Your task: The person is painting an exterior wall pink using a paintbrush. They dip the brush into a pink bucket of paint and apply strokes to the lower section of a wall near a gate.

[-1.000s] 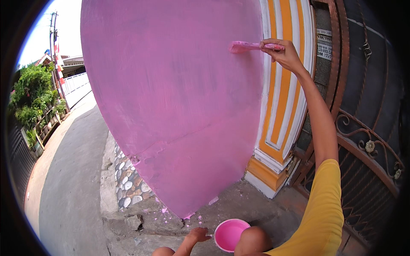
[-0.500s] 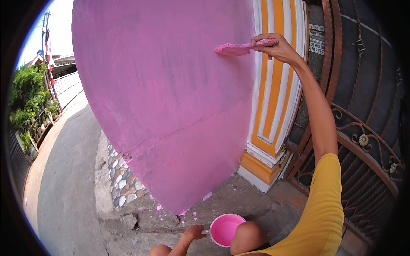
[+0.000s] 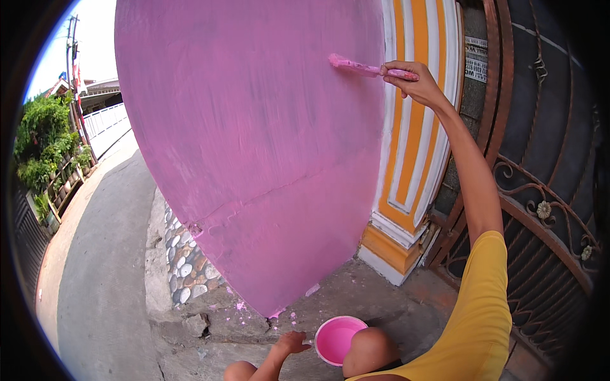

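Note:
My right hand (image 3: 413, 82) is raised high and grips a pink paintbrush (image 3: 362, 66) by its handle. The bristles touch the pink wall (image 3: 254, 127) near its right edge, beside an orange and white striped pillar (image 3: 419, 140). Down by my knees stands a round pink tub of paint (image 3: 338, 339) on the concrete. My left hand (image 3: 291, 343) rests low next to the tub, touching its left rim; its fingers are curled, and whether it grips the rim is unclear.
A dark metal gate with brown scrollwork (image 3: 546, 209) stands at the right. A strip of pebble stones (image 3: 184, 267) runs along the wall's foot. The grey road (image 3: 101, 267) stretches left, with green bushes (image 3: 44, 146) and a white fence beyond.
My right hand has carried the brush left along the wall's right edge and slightly down. The view has shifted a little; the left hand stays by the tub.

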Demonstrator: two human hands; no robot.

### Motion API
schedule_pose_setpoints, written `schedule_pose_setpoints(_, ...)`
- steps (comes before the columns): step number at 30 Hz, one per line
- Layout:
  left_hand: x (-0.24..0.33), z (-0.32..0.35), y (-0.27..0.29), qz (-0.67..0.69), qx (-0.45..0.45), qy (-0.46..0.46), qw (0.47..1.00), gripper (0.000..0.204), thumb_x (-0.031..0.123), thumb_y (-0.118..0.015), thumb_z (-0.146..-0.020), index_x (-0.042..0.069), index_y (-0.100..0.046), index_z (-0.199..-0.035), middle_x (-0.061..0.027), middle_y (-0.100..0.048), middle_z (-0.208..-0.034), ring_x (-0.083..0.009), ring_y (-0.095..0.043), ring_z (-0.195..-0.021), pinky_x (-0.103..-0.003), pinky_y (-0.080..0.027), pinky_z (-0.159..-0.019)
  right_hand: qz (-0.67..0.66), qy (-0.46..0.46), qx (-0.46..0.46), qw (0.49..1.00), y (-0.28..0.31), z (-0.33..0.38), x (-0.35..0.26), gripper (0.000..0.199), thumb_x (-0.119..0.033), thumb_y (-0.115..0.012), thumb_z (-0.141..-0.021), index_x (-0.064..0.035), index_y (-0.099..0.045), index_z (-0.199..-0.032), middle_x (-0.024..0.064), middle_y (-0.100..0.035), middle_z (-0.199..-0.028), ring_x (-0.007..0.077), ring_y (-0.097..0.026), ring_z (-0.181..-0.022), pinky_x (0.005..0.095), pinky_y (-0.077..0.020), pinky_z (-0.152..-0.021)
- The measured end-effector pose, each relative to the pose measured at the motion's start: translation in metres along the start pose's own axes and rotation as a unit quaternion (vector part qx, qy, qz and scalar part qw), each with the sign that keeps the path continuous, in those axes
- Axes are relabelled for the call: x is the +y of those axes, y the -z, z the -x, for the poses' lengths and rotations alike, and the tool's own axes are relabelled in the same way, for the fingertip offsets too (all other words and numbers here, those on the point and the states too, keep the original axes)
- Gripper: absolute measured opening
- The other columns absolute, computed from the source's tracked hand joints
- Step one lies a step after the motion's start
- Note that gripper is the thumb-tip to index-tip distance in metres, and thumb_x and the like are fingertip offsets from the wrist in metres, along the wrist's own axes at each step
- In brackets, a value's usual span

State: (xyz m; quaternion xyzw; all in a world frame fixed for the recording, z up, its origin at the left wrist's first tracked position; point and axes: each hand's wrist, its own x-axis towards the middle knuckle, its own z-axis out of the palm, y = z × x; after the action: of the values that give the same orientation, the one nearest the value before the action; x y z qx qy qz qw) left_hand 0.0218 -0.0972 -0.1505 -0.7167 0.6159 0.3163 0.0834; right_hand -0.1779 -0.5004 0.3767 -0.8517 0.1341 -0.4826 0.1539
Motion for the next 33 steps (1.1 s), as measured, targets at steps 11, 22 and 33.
schedule_pose_setpoints(11, -0.015, -0.01, -0.007, -0.003, -0.012, -0.012, 1.0, 0.058, 0.057, -0.057, -0.083, 0.008, -0.06, -0.115, -0.0153, -0.064, -0.113, -0.0349, -0.059, -0.109, -0.046, -0.048, -0.09, 0.011, 0.123, 0.262, 0.957, 0.043, -0.105, -0.017, 0.016, -0.021, -0.069, -0.084, -0.0157, -0.073, -0.099, -0.0011, -0.067, -0.074, 0.0096, -0.06, -0.053, 0.0232, -0.0462, -0.054)
schedule_pose_setpoints(22, -0.05, -0.104, -0.107, 0.097, -0.085, -0.128, 0.983, 0.061, 0.054, -0.074, -0.061, 0.014, -0.07, -0.106, -0.0171, -0.067, -0.107, -0.0342, -0.062, -0.102, -0.044, -0.048, -0.089, 0.047, 0.072, 0.119, 0.989, 0.01, -0.05, 0.007, 0.019, -0.018, -0.071, -0.085, -0.0107, -0.071, -0.103, -0.0027, -0.064, -0.077, 0.0031, -0.051, -0.056, 0.0188, -0.0432, -0.047)
schedule_pose_setpoints(33, -0.059, 0.06, 0.031, 0.296, 0.373, 0.104, 0.873, 0.032, 0.028, -0.065, -0.088, 0.01, -0.06, -0.113, -0.0128, -0.069, -0.091, -0.0249, -0.065, -0.084, -0.035, -0.051, -0.069, 0.035, 0.193, 0.136, 0.971, 0.105, -0.152, 0.011, 0.017, -0.021, -0.07, -0.084, -0.0145, -0.073, -0.1, 0.0005, -0.068, -0.078, 0.0091, -0.055, -0.055, 0.0215, -0.0465, -0.052)
